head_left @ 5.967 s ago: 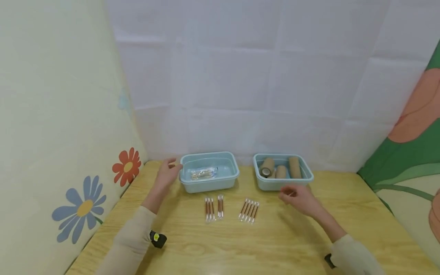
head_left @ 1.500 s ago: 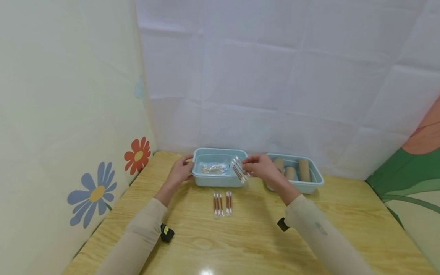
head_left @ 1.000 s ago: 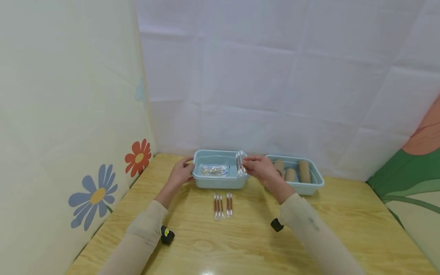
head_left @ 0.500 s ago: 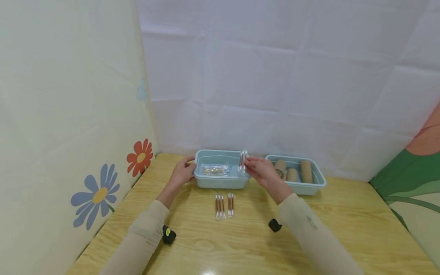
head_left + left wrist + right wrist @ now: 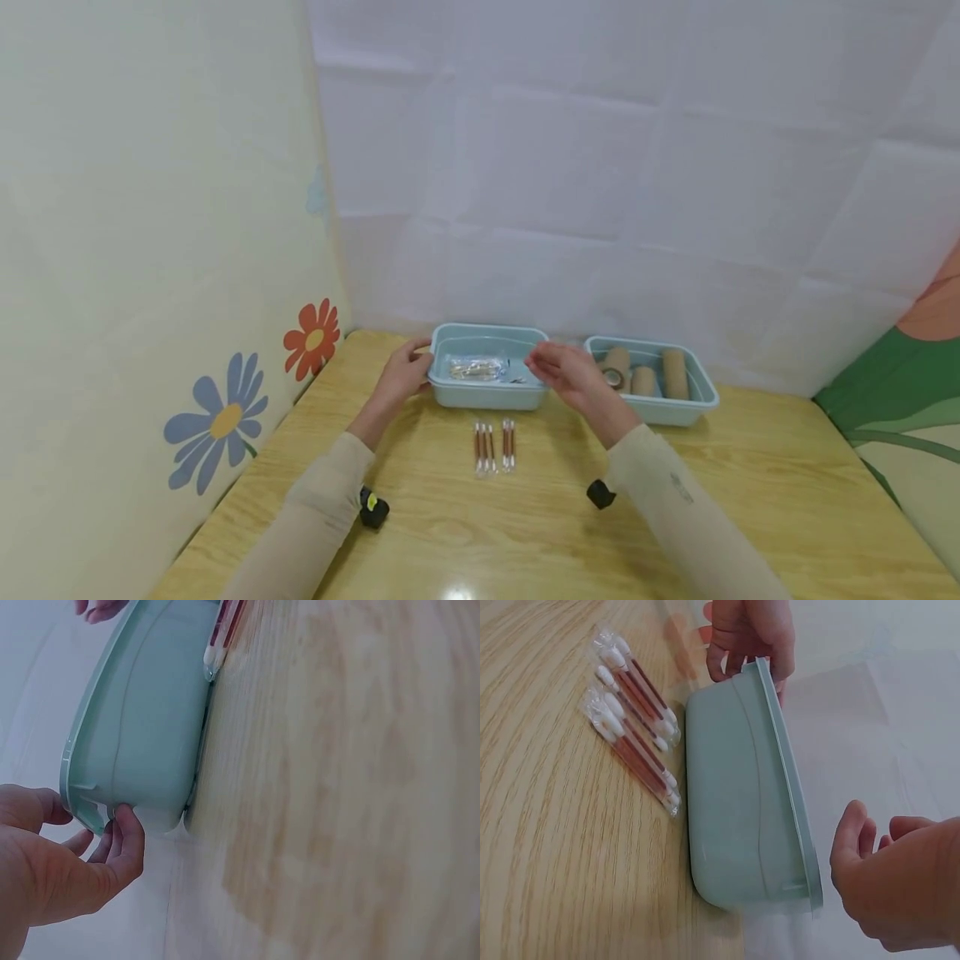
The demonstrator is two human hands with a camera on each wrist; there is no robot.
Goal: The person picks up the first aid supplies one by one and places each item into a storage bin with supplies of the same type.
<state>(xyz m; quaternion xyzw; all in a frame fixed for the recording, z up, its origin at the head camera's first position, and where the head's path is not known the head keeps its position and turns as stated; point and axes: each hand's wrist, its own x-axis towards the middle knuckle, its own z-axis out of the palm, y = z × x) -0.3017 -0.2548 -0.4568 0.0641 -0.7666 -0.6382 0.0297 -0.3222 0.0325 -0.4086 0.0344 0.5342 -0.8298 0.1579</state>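
My left hand (image 5: 401, 372) holds the left end of a light blue plastic basket (image 5: 487, 398). In the left wrist view its thumb and fingers (image 5: 129, 838) are at the rim of that end. My right hand (image 5: 573, 375) hovers by the basket's right rim with nothing in it; the right wrist view shows its fingers loosely bent, apart from the basket. Inside the basket lies a clear packet of cotton swabs (image 5: 477, 369), with small dark bits of another packet (image 5: 517, 381) to its right. Two clear packets of brown-stemmed swabs (image 5: 485, 447) lie side by side in front.
A second light blue basket (image 5: 678, 411) stands to the right, holding several tan rolls (image 5: 675, 373), one with a dark ring-shaped end. Both baskets stand near the white sheet (image 5: 517, 267) at the back of the wooden table (image 5: 480, 533). A painted wall (image 5: 225, 250) bounds the left side.
A packet of brown-stemmed swabs went from the table's right side to the left basket in my right hand, which has now let go. My left hand has taken hold of the basket.
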